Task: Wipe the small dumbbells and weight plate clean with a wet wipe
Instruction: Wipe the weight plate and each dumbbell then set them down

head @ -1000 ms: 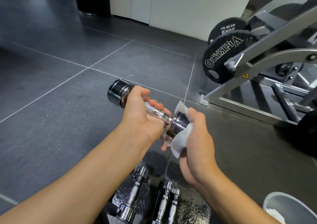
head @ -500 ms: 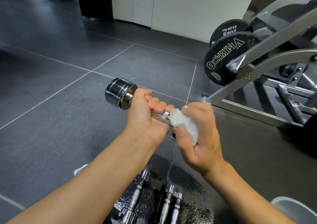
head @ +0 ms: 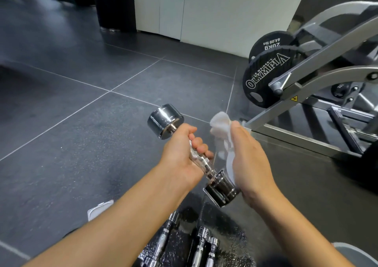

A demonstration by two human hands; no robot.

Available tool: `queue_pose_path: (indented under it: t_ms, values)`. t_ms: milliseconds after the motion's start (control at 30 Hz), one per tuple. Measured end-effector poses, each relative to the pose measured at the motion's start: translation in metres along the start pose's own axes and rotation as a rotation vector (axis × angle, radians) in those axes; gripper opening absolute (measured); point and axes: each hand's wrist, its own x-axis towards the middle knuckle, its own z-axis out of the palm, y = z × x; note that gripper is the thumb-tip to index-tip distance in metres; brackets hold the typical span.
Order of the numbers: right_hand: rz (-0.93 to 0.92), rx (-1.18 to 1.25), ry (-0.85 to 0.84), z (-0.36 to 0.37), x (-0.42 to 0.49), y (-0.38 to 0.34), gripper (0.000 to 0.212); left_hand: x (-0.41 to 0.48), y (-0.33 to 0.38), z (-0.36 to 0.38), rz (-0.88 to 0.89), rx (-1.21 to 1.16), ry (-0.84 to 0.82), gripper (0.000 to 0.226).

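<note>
Left hand (head: 180, 154) gripping chrome dumbbell (head: 196, 156), right hand (head: 249, 164) pressing wet wipe (head: 222, 131)

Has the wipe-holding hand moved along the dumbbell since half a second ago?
Yes. The right hand with the wipe slid from the dumbbell handle to its near head.

One head-worn wide-angle camera is looking forward and steeply down, close over both forearms; the tiled floor (head: 86, 135) is filling the frame beyond the fingers (head: 199, 144); no second view is overlapping it.
</note>
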Motion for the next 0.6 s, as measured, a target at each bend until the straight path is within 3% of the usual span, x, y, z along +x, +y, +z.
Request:
queue_pose_path:
  t_ms: [200,300,367,500,600]
  values:
    - [-0.141,0.048,-0.029,0.001,0.006,-0.02,0.041,-0.006,-0.011,0.003,-0.086,0.109,0.007,0.037]
    - [-0.304,-0.036,0.033,-0.002,0.018,-0.019,0.038,-0.011,-0.017,0.001,-0.107,0.234,-0.003,0.032]
    - [-0.444,-0.087,-0.033,-0.002,0.024,-0.016,0.034,-0.013,-0.022,0.0,-0.108,0.36,-0.035,0.03]
    - [-0.775,-0.746,-0.29,-0.012,0.042,0.001,0.039,-0.014,-0.037,-0.002,-0.023,0.719,-0.041,0.015]
    - [-0.807,-0.879,-0.336,-0.029,0.049,-0.004,0.027,-0.015,-0.047,-0.007,0.034,0.985,-0.101,0.015]
